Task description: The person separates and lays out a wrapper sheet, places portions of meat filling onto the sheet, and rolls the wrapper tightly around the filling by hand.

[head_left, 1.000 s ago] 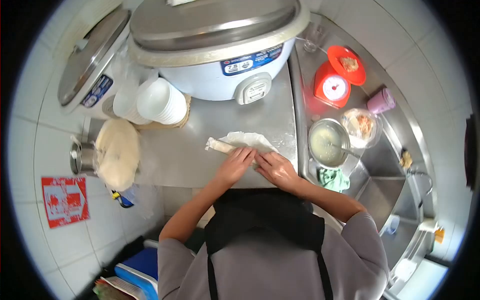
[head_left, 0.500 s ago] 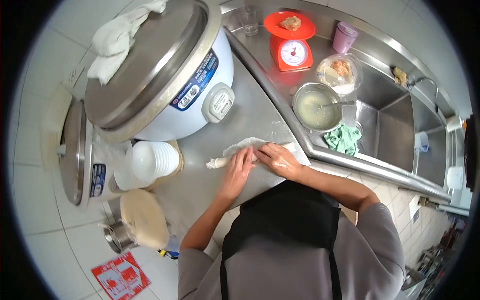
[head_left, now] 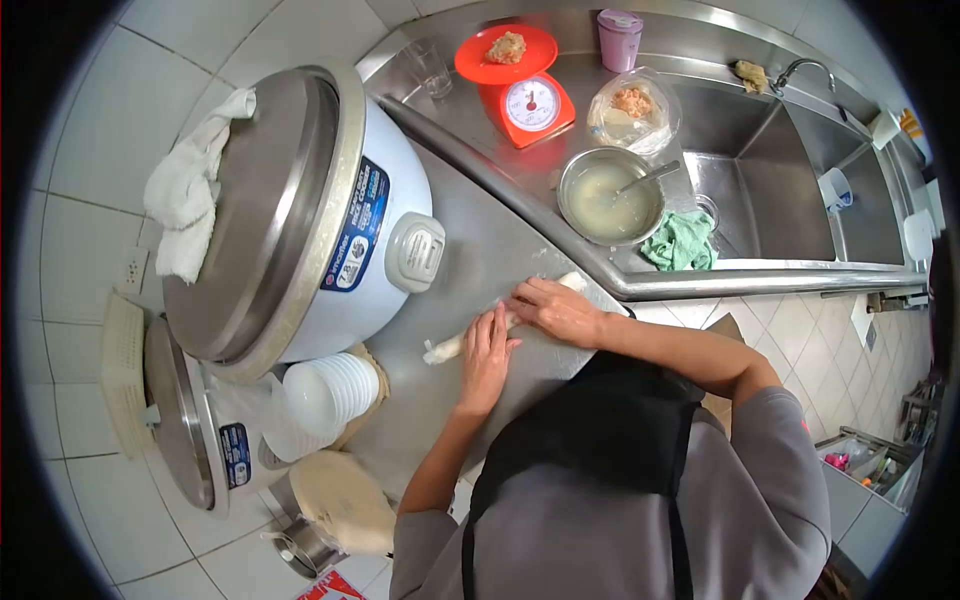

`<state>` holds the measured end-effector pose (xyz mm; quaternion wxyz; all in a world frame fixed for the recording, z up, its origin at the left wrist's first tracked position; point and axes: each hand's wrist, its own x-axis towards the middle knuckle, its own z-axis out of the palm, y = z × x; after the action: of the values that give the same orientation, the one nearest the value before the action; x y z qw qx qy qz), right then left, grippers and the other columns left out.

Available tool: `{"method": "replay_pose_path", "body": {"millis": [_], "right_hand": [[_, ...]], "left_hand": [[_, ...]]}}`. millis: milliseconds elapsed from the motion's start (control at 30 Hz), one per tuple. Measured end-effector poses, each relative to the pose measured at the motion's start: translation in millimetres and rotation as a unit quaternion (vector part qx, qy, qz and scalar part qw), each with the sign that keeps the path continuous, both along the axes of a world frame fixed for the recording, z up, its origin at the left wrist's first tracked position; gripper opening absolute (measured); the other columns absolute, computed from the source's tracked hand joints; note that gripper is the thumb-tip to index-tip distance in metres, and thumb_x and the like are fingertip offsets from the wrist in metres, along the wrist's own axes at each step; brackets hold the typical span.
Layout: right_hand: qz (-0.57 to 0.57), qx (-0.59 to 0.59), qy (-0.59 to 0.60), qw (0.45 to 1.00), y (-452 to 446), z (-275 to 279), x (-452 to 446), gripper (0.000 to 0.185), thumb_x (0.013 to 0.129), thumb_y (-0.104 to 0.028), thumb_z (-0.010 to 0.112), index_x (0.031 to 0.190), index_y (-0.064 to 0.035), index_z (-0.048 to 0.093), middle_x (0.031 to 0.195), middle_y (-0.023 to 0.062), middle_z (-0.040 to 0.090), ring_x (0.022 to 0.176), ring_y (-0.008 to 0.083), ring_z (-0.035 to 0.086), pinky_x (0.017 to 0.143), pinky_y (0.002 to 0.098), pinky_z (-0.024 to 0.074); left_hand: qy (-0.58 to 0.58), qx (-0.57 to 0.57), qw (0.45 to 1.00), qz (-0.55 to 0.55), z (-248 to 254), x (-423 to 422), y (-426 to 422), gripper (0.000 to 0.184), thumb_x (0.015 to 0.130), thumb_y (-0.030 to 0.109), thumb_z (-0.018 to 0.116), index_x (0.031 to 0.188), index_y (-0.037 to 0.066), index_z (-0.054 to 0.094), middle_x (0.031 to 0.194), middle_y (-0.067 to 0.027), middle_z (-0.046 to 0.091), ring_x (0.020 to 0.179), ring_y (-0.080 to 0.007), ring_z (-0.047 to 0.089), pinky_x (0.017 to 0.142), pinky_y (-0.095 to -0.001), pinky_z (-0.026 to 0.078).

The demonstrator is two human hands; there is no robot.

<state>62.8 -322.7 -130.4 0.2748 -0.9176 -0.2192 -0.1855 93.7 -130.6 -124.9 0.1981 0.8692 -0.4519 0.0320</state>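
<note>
A long, pale roll in a thin whitish wrapper (head_left: 447,350) lies slantwise on the steel counter, one loose end of the wrapper sticking out at the left. My left hand (head_left: 487,352) lies over its middle with the fingers closed down on it. Close beside it, my right hand (head_left: 556,312) curls over the right part of the roll, which shows again past the knuckles. Both palms hide much of the roll between its ends.
On the left stands a large rice cooker (head_left: 385,215) with a white cloth (head_left: 190,195). Stacked white bowls (head_left: 325,398) sit nearby. Across the counter edge are a red scale (head_left: 530,105) bearing a lump of filling, a bagged filling (head_left: 635,110), a bowl of cloudy liquid (head_left: 610,200) and a green cloth (head_left: 682,240).
The wrapper sheet that lay spread behind my hands is now wound around the roll. My head view has shifted and turned; both hands stay on the roll.
</note>
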Motion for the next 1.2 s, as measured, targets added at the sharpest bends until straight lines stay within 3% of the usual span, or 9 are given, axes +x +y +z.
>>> {"method": "replay_pose_path", "body": {"millis": [100,133,333,467,567,733,1033,1133,1200], "right_hand": [[0.0,0.012,-0.095,0.995,-0.5,6.7,-0.9,0.034,0.074,-0.015,0.057,0.103,0.002,0.059,0.093,0.0093,0.051,0.088,0.0235,0.052,0.079,0.0335,0.0448],[0.032,-0.051,-0.079,0.995,-2.9,1.0,-2.7,0.031,0.076,-0.014,0.056,0.103,0.0009,0.059,0.094,0.0089,0.051,0.089,0.023,0.053,0.08,0.0336,0.0444],[0.028,-0.054,0.059,0.996,-7.8,-2.1,25.9,0.034,0.075,-0.017,0.058,0.106,-0.0035,0.061,0.095,0.0065,0.051,0.092,0.0209,0.051,0.078,0.0325,0.0425],[-0.008,-0.014,-0.054,0.998,-6.1,7.4,27.6,0.031,0.079,-0.021,0.061,0.106,-0.0061,0.06,0.094,0.0057,0.053,0.089,0.0219,0.052,0.077,0.0344,0.0411],[0.036,-0.076,-0.043,0.996,-12.6,-3.1,33.5,0.03,0.08,-0.023,0.058,0.103,-0.0035,0.063,0.096,0.0053,0.054,0.091,0.0205,0.052,0.078,0.0337,0.0408],[0.083,-0.011,0.091,0.992,-24.4,2.2,55.9,0.024,0.087,-0.028,0.056,0.103,-0.0133,0.066,0.094,0.0045,0.053,0.09,0.0203,0.051,0.077,0.0334,0.0393],[0.098,-0.127,-0.039,0.986,-21.2,3.3,-18.2,0.033,0.086,-0.03,0.057,0.11,-0.0075,0.061,0.09,0.0036,0.049,0.088,0.0183,0.05,0.076,0.0318,0.0386],[0.123,-0.086,-0.029,0.988,-22.2,0.2,-34.5,0.034,0.086,-0.03,0.056,0.11,-0.0057,0.06,0.088,0.0036,0.049,0.087,0.0184,0.05,0.075,0.032,0.0389],[0.079,-0.074,0.011,0.994,-24.6,0.7,-26.1,0.035,0.087,-0.029,0.055,0.112,-0.0051,0.059,0.087,0.0037,0.049,0.086,0.0185,0.05,0.075,0.0326,0.0389]], "left_hand": [[0.056,0.005,0.998,0.008,0.6,13.9,-4.1,0.066,0.081,0.022,0.064,0.136,0.0,0.035,0.119,-0.0152,0.046,0.108,-0.0321,0.046,0.093,-0.0425,0.038],[0.081,0.006,0.997,0.013,1.3,15.0,-4.4,0.066,0.081,0.022,0.064,0.136,0.0,0.035,0.12,-0.0155,0.046,0.108,-0.0326,0.046,0.093,-0.0429,0.038],[-0.034,-0.021,0.999,0.029,-0.3,11.0,-0.7,0.062,0.083,0.021,0.062,0.135,0.0,0.035,0.118,-0.0161,0.045,0.107,-0.0331,0.045,0.091,-0.0452,0.038],[0.027,-0.024,0.999,0.041,-4.3,31.8,-3.1,0.059,0.083,0.018,0.063,0.134,0.0,0.039,0.118,-0.016,0.046,0.107,-0.033,0.046,0.091,-0.0445,0.038],[0.044,-0.026,0.998,0.038,0.4,41.3,-3.5,0.056,0.082,0.016,0.063,0.132,0.0,0.042,0.116,-0.0155,0.048,0.105,-0.0326,0.047,0.089,-0.043,0.039],[0.067,-0.056,0.995,0.055,14.7,51.0,10.4,0.047,0.081,0.014,0.065,0.125,0.003,0.052,0.111,-0.0136,0.052,0.1,-0.0315,0.051,0.087,-0.0408,0.041],[0.129,-0.02,0.991,0.029,10.4,-4.4,32.1,0.044,0.079,0.009,0.066,0.121,0.004,0.056,0.109,-0.0135,0.054,0.096,-0.0312,0.052,0.085,-0.0382,0.043],[0.178,-0.029,0.983,0.043,21.2,-25.5,34.2,0.045,0.077,0.009,0.067,0.121,0.003,0.056,0.109,-0.0139,0.054,0.096,-0.0314,0.053,0.085,-0.0381,0.043],[0.167,-0.035,0.983,0.074,24.9,-29.7,35.2,0.045,0.078,0.01,0.067,0.121,0.003,0.056,0.109,-0.0141,0.054,0.097,-0.0314,0.053,0.086,-0.0381,0.043]]}}
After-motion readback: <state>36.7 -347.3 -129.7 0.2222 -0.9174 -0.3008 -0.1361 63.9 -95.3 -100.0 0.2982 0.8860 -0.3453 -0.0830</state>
